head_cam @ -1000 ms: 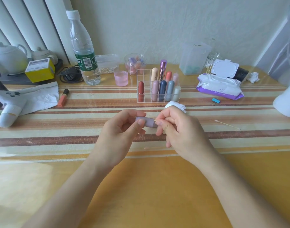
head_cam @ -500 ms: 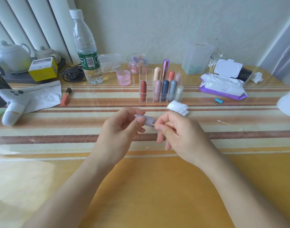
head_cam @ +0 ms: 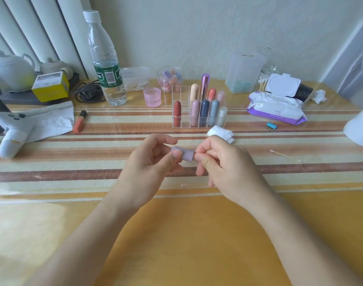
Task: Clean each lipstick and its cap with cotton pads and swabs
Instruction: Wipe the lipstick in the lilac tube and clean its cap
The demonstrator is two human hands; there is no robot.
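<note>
The left hand (head_cam: 149, 163) is holding a small matte lilac plastic lipstick cap (head_cam: 185, 154) just above the striped, glass-topped wooden table (head_cam: 176, 234). Its thumb and curled fingers are gripping the closed end, so the open mouth is facing the right hand (head_cam: 228, 166) and the inside can be reached. The right hand's fingers are curled in tight, with thumb and forefinger pinching together right against the cap's mouth. They are most likely working a thin cotton swab inside, though none of its stem is showing at this moment. Half a second earlier a pale sliver of stick was visible between those fingertips and the cap; now the fingertips are pressing up to the rim, which suggests the swab is going deeper. The left hand's grip and the place of both hands are hardly changing. A folded white cotton pad (head_cam: 220, 134) is lying just behind the right hand, within easy reach for the wiping step. The clear acrylic compartment organiser (head_cam: 185, 120) of capsule-shaped lipsticks is standing beyond it, and a spare wooden-stemmed swab (head_cam: 285, 156) is lying off to the right.
</note>
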